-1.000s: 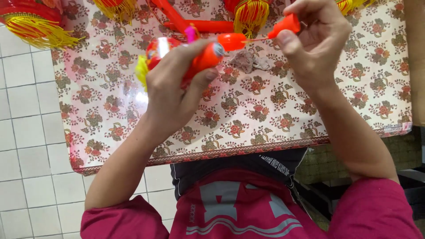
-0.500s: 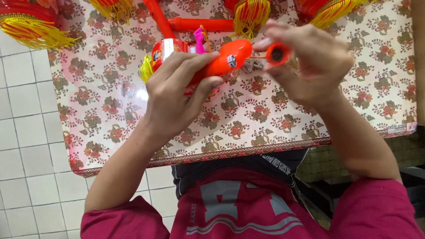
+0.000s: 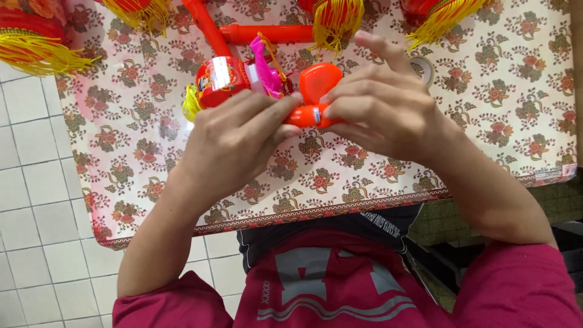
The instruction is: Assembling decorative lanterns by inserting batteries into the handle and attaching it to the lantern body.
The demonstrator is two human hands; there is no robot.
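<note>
Above the floral-patterned tablecloth (image 3: 152, 158), both the left hand (image 3: 234, 143) and right hand (image 3: 382, 109) closed on an orange plastic lantern handle (image 3: 306, 114); pressing its round cap (image 3: 320, 82) squarely would likely seat it best.

Orange plastic handle (image 3: 311, 97) held level above table.

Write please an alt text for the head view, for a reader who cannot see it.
Two bare hands, left hand and right hand, hold an orange plastic handle with a small red lantern at its end, above a floral tablecloth. More red lanterns with yellow tassels lie along the far edge.
</note>
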